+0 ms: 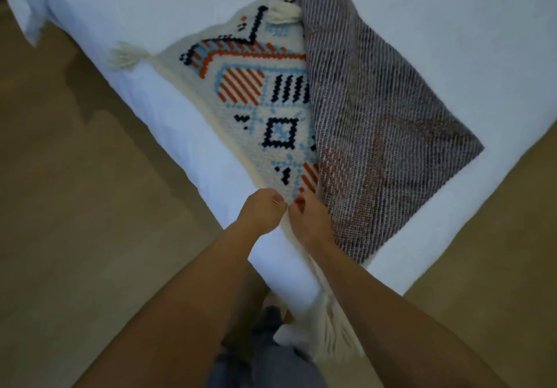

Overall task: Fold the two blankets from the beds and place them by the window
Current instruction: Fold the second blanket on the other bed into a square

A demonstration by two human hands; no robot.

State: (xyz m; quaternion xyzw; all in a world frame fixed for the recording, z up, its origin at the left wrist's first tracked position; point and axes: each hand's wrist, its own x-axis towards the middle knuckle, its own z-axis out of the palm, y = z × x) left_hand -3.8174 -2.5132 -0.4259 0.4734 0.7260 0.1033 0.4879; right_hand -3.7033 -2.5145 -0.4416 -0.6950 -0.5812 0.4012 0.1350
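Note:
A patterned woven blanket [265, 98] lies on a white bed [135, 7]. Its cream face shows orange, blue and navy shapes on the left. The right half is folded over, with the grey striped underside [376, 122] up. Cream tassels hang at its corners; one tassel [334, 327] drops over the near side of the bed. My left hand [263, 209] and my right hand [307, 215] are close together at the blanket's near edge, both with fingers pinched on it. Only this one blanket is in view.
Tan carpet floor [75, 221] lies to the left and at the lower right of the bed. My legs in grey trousers [271, 363] stand against the near side of the bed. A white pillow corner [27, 19] hangs over the bed edge at the far left.

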